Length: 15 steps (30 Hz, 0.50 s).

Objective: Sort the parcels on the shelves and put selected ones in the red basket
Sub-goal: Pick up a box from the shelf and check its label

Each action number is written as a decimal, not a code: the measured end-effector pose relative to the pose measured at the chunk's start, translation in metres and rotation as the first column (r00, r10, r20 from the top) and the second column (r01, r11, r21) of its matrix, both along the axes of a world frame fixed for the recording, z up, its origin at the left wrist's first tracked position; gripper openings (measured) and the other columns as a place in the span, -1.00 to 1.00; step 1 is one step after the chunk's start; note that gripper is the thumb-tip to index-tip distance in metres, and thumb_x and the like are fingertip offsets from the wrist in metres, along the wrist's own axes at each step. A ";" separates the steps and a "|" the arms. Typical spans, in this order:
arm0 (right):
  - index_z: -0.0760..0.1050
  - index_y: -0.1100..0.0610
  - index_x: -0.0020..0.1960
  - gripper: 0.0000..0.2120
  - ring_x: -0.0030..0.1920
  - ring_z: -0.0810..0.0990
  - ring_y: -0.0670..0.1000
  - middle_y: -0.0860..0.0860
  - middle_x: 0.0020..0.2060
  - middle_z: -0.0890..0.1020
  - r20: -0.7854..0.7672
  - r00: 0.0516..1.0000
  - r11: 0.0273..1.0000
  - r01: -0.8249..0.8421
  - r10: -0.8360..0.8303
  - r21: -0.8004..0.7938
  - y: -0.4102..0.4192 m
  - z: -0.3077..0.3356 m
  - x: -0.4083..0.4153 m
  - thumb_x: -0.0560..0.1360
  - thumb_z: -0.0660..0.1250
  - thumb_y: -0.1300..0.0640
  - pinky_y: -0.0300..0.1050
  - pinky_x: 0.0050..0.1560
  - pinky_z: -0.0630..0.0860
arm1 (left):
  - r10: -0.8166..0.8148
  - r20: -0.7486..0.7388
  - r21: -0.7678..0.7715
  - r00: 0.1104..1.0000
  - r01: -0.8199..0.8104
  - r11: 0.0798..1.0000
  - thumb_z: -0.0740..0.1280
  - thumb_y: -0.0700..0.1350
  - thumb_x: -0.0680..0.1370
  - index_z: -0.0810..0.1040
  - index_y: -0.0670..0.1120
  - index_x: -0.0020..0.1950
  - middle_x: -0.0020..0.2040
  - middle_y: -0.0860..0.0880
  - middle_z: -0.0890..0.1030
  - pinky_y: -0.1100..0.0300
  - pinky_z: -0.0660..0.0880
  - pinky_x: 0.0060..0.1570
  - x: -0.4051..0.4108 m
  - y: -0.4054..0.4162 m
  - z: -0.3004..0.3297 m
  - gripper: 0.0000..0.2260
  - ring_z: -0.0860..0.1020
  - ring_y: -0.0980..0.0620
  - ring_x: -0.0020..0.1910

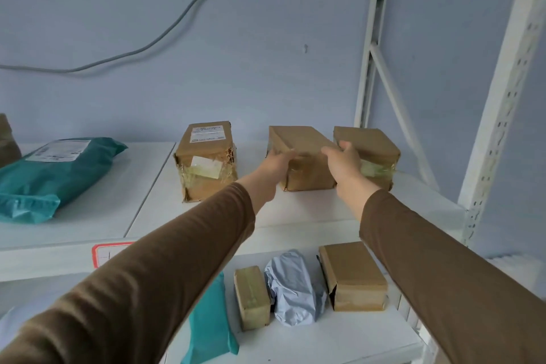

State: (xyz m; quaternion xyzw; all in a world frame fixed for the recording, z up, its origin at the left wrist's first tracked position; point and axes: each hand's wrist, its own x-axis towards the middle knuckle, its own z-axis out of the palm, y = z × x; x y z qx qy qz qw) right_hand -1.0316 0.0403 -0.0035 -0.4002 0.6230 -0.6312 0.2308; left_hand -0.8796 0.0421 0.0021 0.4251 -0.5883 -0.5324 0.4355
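My left hand (276, 164) and right hand (342, 167) grip the middle box (301, 156) on the upper shelf (206, 216) from either side; my left fingers curl over its left top edge, my right fingers and thumb clamp its right top edge; both brown sleeves (165, 269) reach forward. The labelled box (205, 159) stands just left of it, apart, its front patched with clear tape; the right box (370, 154) stands just beside it, behind my right hand, whether touching I cannot tell. Further left on the same shelf lies a teal bag (50, 177) with a white label, and a brown parcel (7, 142) shows at the left edge. On the lower shelf (339, 337) sit a second teal bag (211, 328), a small box (252, 297), a crumpled blue-grey bag (292, 287) and a flat box (353, 275), side by side; the small box touches the blue-grey bag. A red-edged tag (107, 253) is stuck on the upper shelf's front edge; a grey cable (165, 32) sags along the wall.
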 end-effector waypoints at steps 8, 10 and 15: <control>0.19 0.10 0.63 -0.39 0.50 0.35 0.11 0.04 0.55 0.35 0.270 0.953 0.986 -0.159 0.139 0.055 0.006 0.006 -0.004 0.66 0.28 -0.03 0.06 0.48 0.29 | 0.016 -0.096 0.078 0.995 -0.009 0.997 0.28 0.05 0.68 0.44 -0.10 0.47 0.23 -0.03 0.52 0.14 0.37 0.14 -0.002 -0.005 -0.005 -0.59 0.49 0.01 0.16; 0.22 0.11 0.61 -0.43 0.51 0.35 0.11 0.04 0.54 0.36 0.267 0.949 0.982 -0.182 0.165 0.040 0.015 0.006 -0.004 0.67 0.26 -0.03 0.04 0.48 0.28 | 0.007 -0.108 0.071 0.994 0.000 0.997 0.29 0.05 0.68 0.46 -0.09 0.45 0.19 -0.01 0.55 0.17 0.38 0.12 -0.001 0.000 -0.005 -0.61 0.53 0.09 0.05; 0.45 -0.07 0.32 -0.59 0.30 0.51 0.06 0.00 0.34 0.54 0.247 0.943 0.973 -0.204 0.224 -0.105 0.043 0.004 -0.003 0.54 0.36 -0.18 0.10 0.38 0.40 | 0.000 -0.250 0.027 0.968 0.007 1.000 0.28 0.07 0.69 0.30 -0.05 0.55 0.18 0.06 0.47 0.14 0.31 0.25 0.009 0.030 -0.011 -0.53 0.46 0.08 0.14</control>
